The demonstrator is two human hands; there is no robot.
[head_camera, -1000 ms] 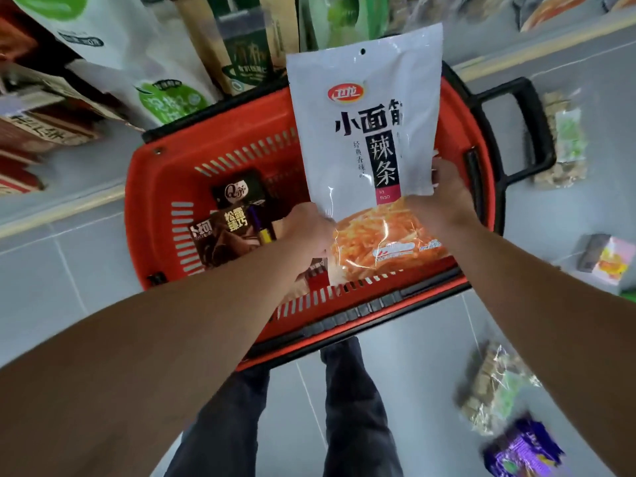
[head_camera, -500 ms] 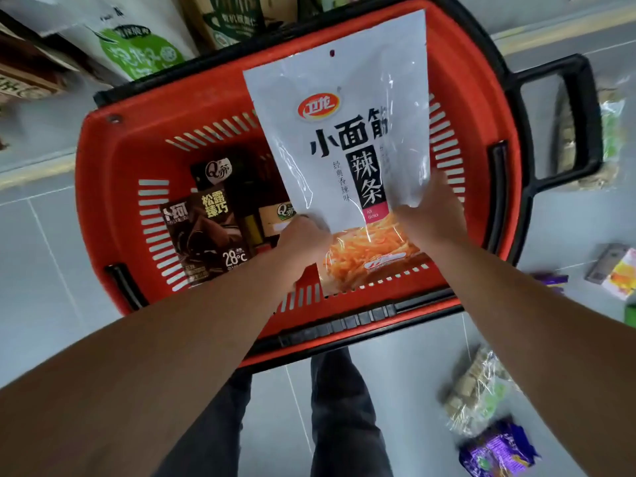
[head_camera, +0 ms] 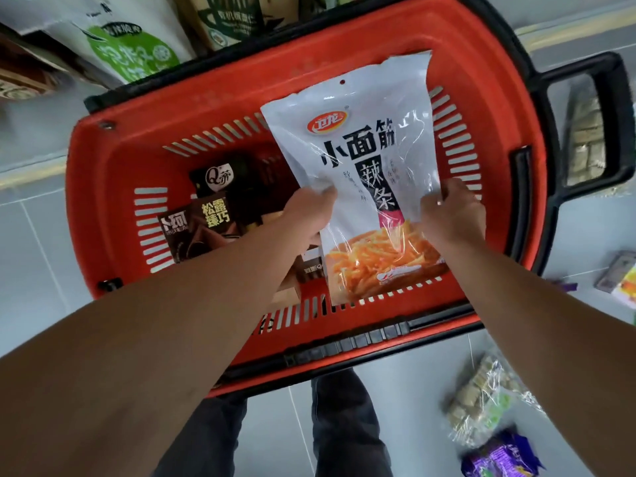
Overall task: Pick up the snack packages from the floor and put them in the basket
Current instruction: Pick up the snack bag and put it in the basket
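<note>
Grey tiled shop floor fills the background, with a yellow strip along the foot of a shelf of printed bags at the top edge. On the floor stands a red slotted plastic shopping basket with a black rim and a black loop handle at its right end. Over the basket's right half, both hands hold a large white glossy snack pouch printed with black characters, a red oval logo and a picture of orange strips at its lower end. Left hand: fingers curled round the pouch's left edge, at about mid-height. Right hand: fingers curled round the right edge at the same height, one fingertip showing on the front face. The pouch thus lies between the two grips, its top reaching past the hands toward the far basket wall, its lower end hanging inside the near wall; whether it touches the basket bottom cannot be told. Inside the basket, left of the pouch, lie a dark brown chocolate package and a black round-logo package, the left forearm crossing over them. On the floor at lower right lie a clear bag of beige blocks and, just beyond it, a purple wrapper; further packages lie blurred at the right edge.
</note>
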